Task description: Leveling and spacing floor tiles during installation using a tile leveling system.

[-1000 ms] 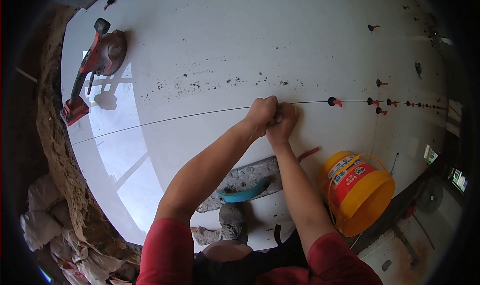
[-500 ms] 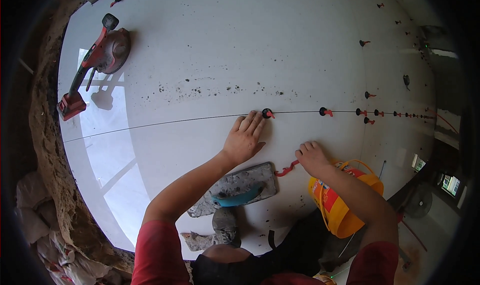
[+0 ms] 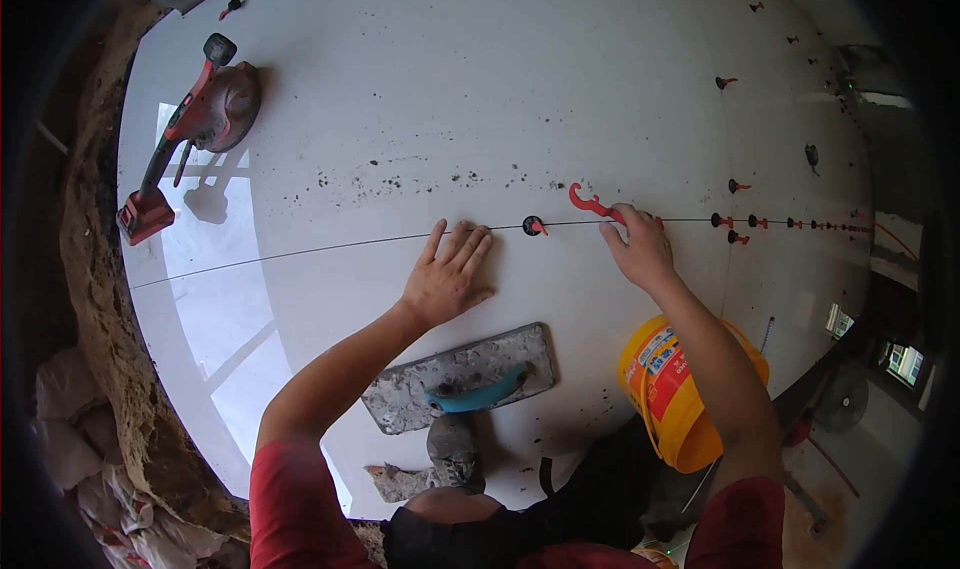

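My left hand [image 3: 450, 279] lies flat on the glossy white tile [image 3: 380, 89], fingers spread, fingertips at the thin seam. Just right of it a black round leveling clip with a red tab [image 3: 532, 225] sits on that seam. My right hand [image 3: 637, 244] grips a red hook-ended plastic wrench [image 3: 585, 197], held over the seam right of the clip and partly hiding what lies beneath. Below my left hand is a mortar-caked float with a teal handle [image 3: 390, 394].
A red-and-black suction tool [image 3: 225, 109] stands at upper left. A yellow bucket [image 3: 705, 439] lies beside my right forearm. Red-and-black clips [image 3: 718, 220] dot the tile to the right. Rough dirt [image 3: 110, 319] and white sacks [image 3: 70, 429] lie past the left edge.
My hands were together at the seam, then separated, leaving a clip visible there. My left hand shifted left; my right hand picked up the red wrench from beside the float and raised it toward the seam.
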A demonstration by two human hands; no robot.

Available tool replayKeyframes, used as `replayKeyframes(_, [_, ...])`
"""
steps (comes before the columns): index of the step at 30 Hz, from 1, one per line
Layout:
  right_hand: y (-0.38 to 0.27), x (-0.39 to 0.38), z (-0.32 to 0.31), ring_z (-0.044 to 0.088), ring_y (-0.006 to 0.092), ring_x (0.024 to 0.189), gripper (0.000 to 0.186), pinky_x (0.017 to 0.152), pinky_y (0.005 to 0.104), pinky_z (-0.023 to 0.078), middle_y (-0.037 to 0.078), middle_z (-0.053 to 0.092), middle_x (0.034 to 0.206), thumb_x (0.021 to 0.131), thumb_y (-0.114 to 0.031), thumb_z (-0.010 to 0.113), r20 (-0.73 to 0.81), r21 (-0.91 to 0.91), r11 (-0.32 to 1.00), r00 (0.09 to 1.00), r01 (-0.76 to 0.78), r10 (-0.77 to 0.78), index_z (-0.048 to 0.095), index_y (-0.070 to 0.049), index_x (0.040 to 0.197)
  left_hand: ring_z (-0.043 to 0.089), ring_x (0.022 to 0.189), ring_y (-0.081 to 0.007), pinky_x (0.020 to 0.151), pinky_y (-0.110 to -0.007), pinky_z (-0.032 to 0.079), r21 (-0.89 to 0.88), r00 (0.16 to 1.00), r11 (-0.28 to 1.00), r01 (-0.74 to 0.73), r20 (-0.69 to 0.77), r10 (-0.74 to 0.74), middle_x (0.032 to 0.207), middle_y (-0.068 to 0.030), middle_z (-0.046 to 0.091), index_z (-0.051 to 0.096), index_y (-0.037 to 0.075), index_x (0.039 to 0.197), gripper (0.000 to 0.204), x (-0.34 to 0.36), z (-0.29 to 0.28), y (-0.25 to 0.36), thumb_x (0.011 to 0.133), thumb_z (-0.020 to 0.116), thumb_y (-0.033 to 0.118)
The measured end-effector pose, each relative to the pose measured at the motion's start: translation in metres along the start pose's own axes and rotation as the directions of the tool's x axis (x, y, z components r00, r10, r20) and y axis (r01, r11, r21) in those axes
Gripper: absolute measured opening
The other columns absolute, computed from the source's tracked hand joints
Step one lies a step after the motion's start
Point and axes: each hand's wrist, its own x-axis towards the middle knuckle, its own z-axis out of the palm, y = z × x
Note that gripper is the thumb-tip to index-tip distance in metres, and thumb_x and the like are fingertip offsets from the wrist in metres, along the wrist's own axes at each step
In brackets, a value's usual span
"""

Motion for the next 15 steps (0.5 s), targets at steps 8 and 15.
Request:
replayKeyframes(8, [-0.024,0.007,0.031,0.07,0.041,0.097,0.023,0.082,0.0497,0.056,0.016,0.071,0.111,0.104,-0.026,0.067,0.117,0.062,0.992,0.987,0.106,-0.113,0.068,-0.005,0.115,0.039,0.156,-0.0324,0.134,-0.057,0.017,-0.049,0.995,0.999,0.019,-0.095,-0.024,0.168,-0.0098,0.045,0.039,0.007,0.166,0.091,0.025,-0.018,-0.005,0.096,0.07,0.057])
replayKeyframes(15, [-0.039,-0.003,0.043,0.069,0.0366,0.095,0.024,0.086,0.05,0.056,0.013,0.068,0.098,0.101,-0.031,0.07,-0.039,0.131,0.981,0.989,0.145,-0.141,0.071,-0.007,0.106,0.065,0.117,-0.0244,0.103,-0.04,0.048,-0.127,0.961,0.968,-0.215,-0.207,0.186,0.133,-0.0057,0.07,0.063,0.006,0.142,0.062,0.088,-0.027,0.011,0.089,0.082,0.032])
